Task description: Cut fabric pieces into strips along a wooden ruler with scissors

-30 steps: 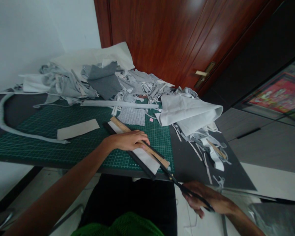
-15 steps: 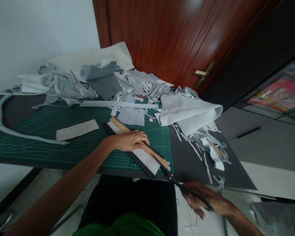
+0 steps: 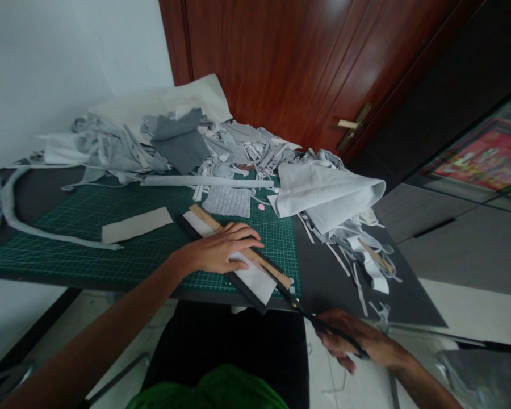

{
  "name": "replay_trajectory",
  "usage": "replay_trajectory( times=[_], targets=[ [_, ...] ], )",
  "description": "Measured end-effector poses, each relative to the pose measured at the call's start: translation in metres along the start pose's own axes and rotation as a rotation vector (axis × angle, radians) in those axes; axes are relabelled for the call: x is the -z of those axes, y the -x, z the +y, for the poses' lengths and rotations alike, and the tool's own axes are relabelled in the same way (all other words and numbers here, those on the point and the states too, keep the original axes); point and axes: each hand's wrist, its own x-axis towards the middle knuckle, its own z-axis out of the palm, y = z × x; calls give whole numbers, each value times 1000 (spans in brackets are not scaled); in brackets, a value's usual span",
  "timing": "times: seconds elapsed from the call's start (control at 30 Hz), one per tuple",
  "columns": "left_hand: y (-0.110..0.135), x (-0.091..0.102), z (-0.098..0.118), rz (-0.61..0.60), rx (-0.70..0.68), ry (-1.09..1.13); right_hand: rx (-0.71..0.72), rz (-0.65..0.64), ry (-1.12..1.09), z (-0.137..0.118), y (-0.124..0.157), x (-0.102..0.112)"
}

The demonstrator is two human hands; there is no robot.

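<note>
My left hand (image 3: 221,250) lies flat, fingers stretched out, pressing a wooden ruler (image 3: 276,272) onto a white strip of fabric (image 3: 255,279) with a black strip along its near side, all on the green cutting mat (image 3: 89,227). Below the table's front edge, my right hand (image 3: 357,338) is closed round the handles of black scissors (image 3: 306,315). The blades point up along the ruler's right edge at the strip's near end.
Heaps of grey and white fabric scraps (image 3: 174,142) cover the back of the table. A folded white cloth (image 3: 327,193) and loose strips (image 3: 366,255) lie right of the mat. A beige rectangle (image 3: 136,224) rests on the mat. A wooden door (image 3: 302,68) stands behind.
My left hand has spread a little flatter over the ruler and strip. The scissors and right hand have edged slightly up towards the strip's end.
</note>
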Motion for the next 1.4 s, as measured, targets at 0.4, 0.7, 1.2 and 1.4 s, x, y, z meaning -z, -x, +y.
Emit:
replay_trajectory(
  times=[0.4, 0.7, 1.2, 1.4],
  targets=[
    [27, -40, 74, 90, -20, -56, 1, 9, 89, -1, -1, 6],
    [35, -56, 85, 92, 76, -143, 6, -3, -6, -6, 0, 12],
    [32, -53, 84, 66, 65, -100, -30, 17, -49, -5, 0, 20],
    [32, -53, 85, 61, 77, -80, -66, 49, -19, -3, 3, 21]
  ],
)
